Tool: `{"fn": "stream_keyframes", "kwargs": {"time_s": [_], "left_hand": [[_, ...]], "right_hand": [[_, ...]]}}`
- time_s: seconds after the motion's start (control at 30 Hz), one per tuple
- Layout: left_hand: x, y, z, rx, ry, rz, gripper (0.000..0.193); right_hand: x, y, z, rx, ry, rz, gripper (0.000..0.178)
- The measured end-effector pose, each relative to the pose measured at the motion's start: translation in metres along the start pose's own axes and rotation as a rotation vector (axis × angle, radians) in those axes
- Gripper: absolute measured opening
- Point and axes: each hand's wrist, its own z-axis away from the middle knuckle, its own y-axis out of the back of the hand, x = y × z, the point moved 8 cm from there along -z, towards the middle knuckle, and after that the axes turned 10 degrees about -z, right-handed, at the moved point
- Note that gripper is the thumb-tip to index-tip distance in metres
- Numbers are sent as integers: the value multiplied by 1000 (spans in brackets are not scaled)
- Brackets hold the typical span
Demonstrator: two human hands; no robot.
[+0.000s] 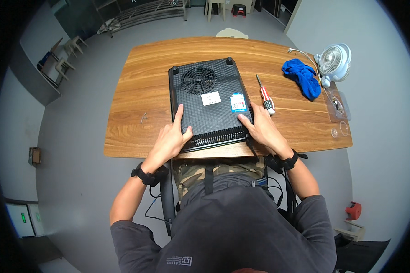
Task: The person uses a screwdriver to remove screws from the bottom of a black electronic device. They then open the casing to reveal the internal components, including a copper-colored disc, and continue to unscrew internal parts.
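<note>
A black induction cooker lies bottom up on the wooden table, near its front edge. Its round fan grille and two rubber feet face up at the far end, with a white label and a blue-and-white sticker on the casing. My left hand grips its near left side, index finger and thumb lying on the base. On the right side, my right hand clasps the edge with the thumb on top; its other fingers are partly hidden. A dark cord hangs by the near right corner. Just right of the cooker lies a red-and-white screwdriver.
The wooden table also bears a blue cloth, a small white fan, and a clear plastic tray at the right. Small thin pieces lie at the left. Beyond the table stands a pale stool.
</note>
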Motion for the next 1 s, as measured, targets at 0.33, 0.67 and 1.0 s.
{"fn": "stream_keyframes", "kwargs": {"time_s": [0.33, 0.67, 1.0], "left_hand": [[-8, -9, 8, 0, -33, 178, 78], [-23, -29, 10, -39, 47, 156, 70], [27, 63, 10, 106, -118, -75, 60]], "right_hand": [[20, 24, -22, -25, -196, -623, 67], [-23, 46, -48, -198, -103, -867, 41], [-119, 39, -84, -464, 61, -1046, 26]]}}
